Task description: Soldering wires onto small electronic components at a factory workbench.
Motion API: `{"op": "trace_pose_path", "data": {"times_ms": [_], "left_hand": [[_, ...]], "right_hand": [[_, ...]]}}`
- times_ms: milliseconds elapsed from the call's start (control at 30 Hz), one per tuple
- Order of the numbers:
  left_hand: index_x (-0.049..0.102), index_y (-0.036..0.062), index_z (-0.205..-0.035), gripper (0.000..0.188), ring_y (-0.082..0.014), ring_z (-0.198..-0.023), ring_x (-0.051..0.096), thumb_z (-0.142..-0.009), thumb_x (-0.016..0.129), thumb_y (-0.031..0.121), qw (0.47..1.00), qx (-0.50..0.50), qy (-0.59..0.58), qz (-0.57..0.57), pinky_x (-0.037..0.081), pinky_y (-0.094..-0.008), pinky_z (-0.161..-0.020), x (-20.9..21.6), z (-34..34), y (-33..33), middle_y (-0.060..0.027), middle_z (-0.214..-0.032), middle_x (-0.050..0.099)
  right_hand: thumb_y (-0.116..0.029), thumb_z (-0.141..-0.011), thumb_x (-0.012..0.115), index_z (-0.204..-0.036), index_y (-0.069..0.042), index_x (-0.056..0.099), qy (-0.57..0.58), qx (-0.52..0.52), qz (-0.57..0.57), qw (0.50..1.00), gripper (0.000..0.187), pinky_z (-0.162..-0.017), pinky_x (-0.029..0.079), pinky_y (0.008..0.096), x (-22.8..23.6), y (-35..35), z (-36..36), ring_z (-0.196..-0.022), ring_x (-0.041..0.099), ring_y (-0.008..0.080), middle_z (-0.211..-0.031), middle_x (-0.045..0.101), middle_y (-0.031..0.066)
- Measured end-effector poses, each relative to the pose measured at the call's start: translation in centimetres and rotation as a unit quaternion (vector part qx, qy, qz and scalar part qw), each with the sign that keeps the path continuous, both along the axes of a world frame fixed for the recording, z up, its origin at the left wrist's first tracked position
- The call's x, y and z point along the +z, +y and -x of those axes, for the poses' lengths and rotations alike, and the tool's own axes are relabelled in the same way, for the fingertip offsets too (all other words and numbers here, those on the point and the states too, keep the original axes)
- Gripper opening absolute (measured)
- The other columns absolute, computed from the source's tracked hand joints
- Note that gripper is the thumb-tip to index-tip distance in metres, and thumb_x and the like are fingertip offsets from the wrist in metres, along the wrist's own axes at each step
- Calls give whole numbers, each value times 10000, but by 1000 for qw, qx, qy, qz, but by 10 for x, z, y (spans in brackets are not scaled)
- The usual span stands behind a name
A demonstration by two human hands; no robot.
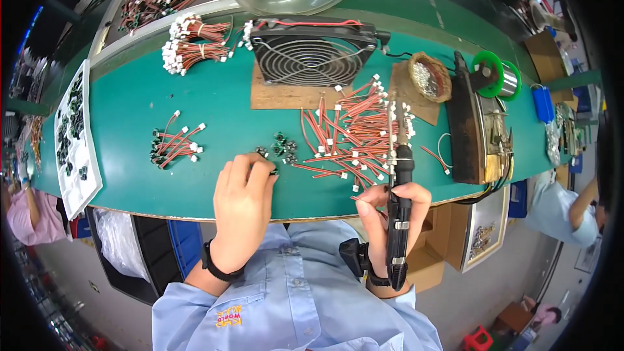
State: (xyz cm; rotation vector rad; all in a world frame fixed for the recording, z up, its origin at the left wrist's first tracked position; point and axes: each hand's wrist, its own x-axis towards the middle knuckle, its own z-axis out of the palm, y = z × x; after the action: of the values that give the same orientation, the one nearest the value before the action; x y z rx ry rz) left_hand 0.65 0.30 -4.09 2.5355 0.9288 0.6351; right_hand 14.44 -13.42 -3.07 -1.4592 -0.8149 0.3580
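Note:
My left hand (244, 205) rests on the green mat with its fingers curled together. At its fingertips shows the edge of a small green and black component (275, 171); the rest is hidden under the fingers. Just beyond lies a small group of similar components (283, 145). My right hand (388, 211) is closed round a black soldering iron (402, 211), its tip pointing away from me. A short red wire end also shows at the right thumb. Ahead of that hand spreads a loose pile of red and black wire leads (354, 127) with white connectors.
A black fan (312, 55) stands at the back. Wired components (174, 145) and a white tray (93, 156) sit at left, bundled leads (198, 50) behind. To the right are a woven-looking bowl (429, 78), a green solder spool (489, 68) and a dark metal stand (465, 130).

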Motion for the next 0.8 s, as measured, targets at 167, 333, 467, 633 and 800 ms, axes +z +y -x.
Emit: {"op": "trace_pose_path", "data": {"times_ms": [167, 333, 467, 633, 800], "left_hand": [[574, -11, -940, 207, -214, -776, 551, -746, 645, -14, 982, -36, -59, 175, 435, -306, -694, 19, 8, -4, -111, -940, 569], [556, -16, -969, 187, -161, -799, 552, -798, 622, 22, 810, -83, -239, 529, 446, -290, -718, 40, 3, -9, -96, -945, 576], [548, -14, -996, 184, -163, -805, 557, -843, 591, 80, 674, -102, -268, 681, 454, -293, -721, 38, 1, -9, -101, -942, 575], [540, -19, -1008, 209, -170, -819, 560, -879, 566, 144, 605, -123, -261, 742, 456, -298, -705, 33, 5, -8, -116, -946, 568], [535, -26, -1010, 221, -171, -823, 558, -883, 570, 151, 563, -116, -276, 770, 455, -292, -695, 31, 8, -8, -115, -934, 570]], "right_hand": [[113, -760, 627, -1056, -75, 352, 164, 65, -37, 984, 446, -604, 430, 237, 5, -3, 1, -630, 505, 99, -833, 587, 105], [47, -732, 670, -1046, -105, 337, 158, 97, 0, 983, 481, -567, 398, 204, 12, -1, 4, -594, 499, 72, -761, 581, 100], [60, -727, 666, -1032, -107, 334, 126, 131, -26, 983, 481, -549, 383, 194, 21, 5, 9, -568, 484, 69, -752, 578, 104], [104, -717, 653, -1027, -86, 328, 25, 162, -18, 986, 487, -558, 451, 257, 23, 6, 10, -616, 549, 111, -788, 580, 134], [125, -726, 640, -1021, -68, 327, -26, 168, -10, 985, 471, -588, 514, 339, 24, 8, 15, -667, 606, 175, -819, 577, 163]]}}
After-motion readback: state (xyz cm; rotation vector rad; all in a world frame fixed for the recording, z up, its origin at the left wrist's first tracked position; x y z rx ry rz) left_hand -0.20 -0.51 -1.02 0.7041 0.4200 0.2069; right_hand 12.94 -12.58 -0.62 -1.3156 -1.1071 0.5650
